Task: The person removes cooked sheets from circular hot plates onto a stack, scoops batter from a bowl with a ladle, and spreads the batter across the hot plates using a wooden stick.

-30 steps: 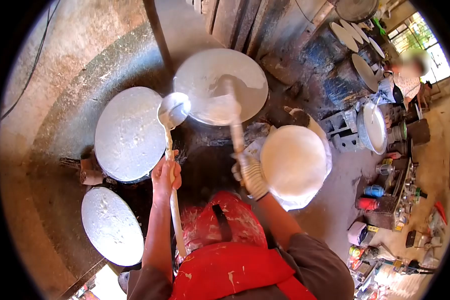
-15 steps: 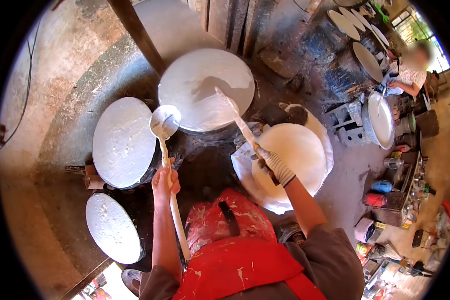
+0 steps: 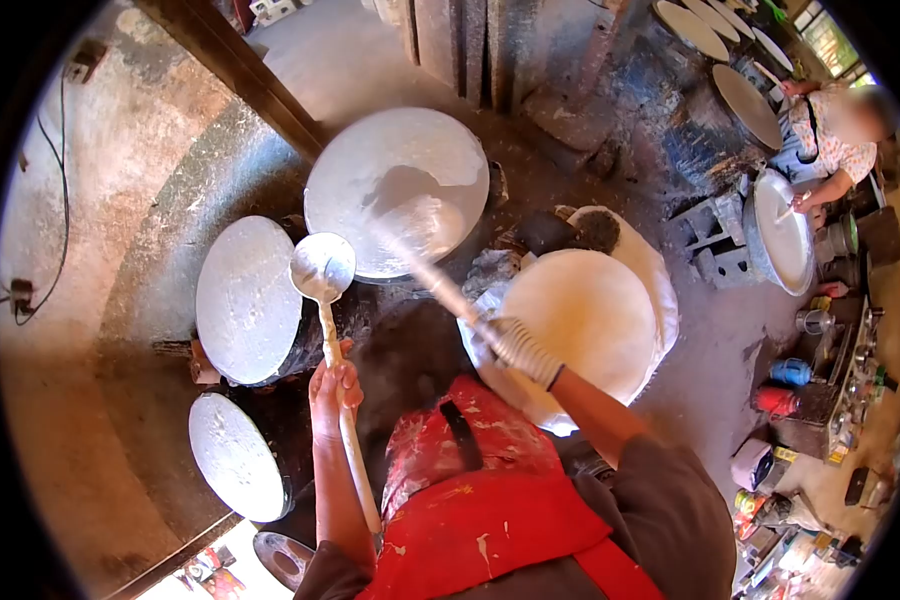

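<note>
My left hand is closed around the handle of a long ladle, its bowl raised beside the large round pan. My right hand, in a striped glove, grips a long wooden stick whose far end is smeared by motion over that pan. White, batter-like stuff fills most of the pan, with a greyer patch in the middle. Under my right forearm stands a wide basin of pale cream material, with white cloth or plastic around its rim.
Two more round pans of white mixture, an upper one and a lower one, stand at left. A wooden post slants behind. At right, a person works over a metal basin near concrete blocks.
The stick has swung left and down over the large pan, my right hand moving left with it. The ladle stays raised in my left hand. The view has shifted slightly.
</note>
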### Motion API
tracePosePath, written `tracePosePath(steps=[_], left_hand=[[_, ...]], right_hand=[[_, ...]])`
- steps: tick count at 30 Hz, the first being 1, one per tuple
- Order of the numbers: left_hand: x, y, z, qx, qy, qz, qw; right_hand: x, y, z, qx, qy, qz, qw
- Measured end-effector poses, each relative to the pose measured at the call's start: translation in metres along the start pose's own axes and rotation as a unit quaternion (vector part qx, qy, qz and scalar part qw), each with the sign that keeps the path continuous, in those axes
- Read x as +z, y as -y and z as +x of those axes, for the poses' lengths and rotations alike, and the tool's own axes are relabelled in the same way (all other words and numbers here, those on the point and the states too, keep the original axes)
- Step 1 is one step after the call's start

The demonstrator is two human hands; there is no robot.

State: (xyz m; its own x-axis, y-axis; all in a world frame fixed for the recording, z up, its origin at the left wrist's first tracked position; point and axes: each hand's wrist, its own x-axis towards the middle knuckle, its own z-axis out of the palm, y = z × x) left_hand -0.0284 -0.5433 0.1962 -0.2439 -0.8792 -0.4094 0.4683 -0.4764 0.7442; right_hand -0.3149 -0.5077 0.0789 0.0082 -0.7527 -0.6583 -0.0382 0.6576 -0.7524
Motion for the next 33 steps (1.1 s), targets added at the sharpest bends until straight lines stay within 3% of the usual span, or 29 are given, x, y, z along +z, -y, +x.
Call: tracePosePath(steps=[1,3,5,9,14,17,21,22,26,28,33], left_hand=[[0.002,-0.001,0.001,0.001,0.000,-0.001,1.000],[0.006,-0.003,0.003,0.010,0.015,-0.009,1.000],[0.008,-0.001,0.000,0.012,0.025,-0.023,0.999],[0.010,0.000,0.002,0.022,0.014,-0.019,0.999],[0.008,0.005,-0.002,0.020,0.009,-0.019,1.000],[0.009,0.006,-0.006,0.018,0.005,-0.012,1.000],[0.013,0.007,-0.008,-0.002,0.003,-0.033,0.999],[0.014,0.009,-0.007,-0.011,0.003,-0.039,0.999],[0.016,0.014,-0.006,-0.002,0.009,-0.052,0.999],[0.019,0.014,-0.004,-0.011,0.008,-0.052,0.999],[0.022,0.012,0.004,-0.027,-0.001,-0.034,0.999]], right_hand=[[0.011,0.000,0.000,0.004,0.074,-0.007,0.997],[-0.005,0.007,-0.007,-0.012,0.070,-0.060,0.996],[-0.036,0.016,-0.005,0.035,0.009,-0.072,0.997],[-0.091,0.035,0.001,0.026,-0.034,-0.075,0.996],[-0.137,0.051,0.044,-0.047,-0.071,-0.087,0.993],[-0.123,0.045,0.039,-0.077,-0.083,-0.091,0.989],[-0.105,0.047,0.002,0.013,-0.001,-0.138,0.990],[-0.117,0.050,0.008,-0.042,-0.046,-0.054,0.997],[-0.120,0.048,-0.002,-0.058,-0.040,-0.091,0.993],[-0.097,0.040,-0.024,0.020,0.033,-0.137,0.990],[-0.143,0.048,0.014,0.031,-0.045,-0.099,0.994]])
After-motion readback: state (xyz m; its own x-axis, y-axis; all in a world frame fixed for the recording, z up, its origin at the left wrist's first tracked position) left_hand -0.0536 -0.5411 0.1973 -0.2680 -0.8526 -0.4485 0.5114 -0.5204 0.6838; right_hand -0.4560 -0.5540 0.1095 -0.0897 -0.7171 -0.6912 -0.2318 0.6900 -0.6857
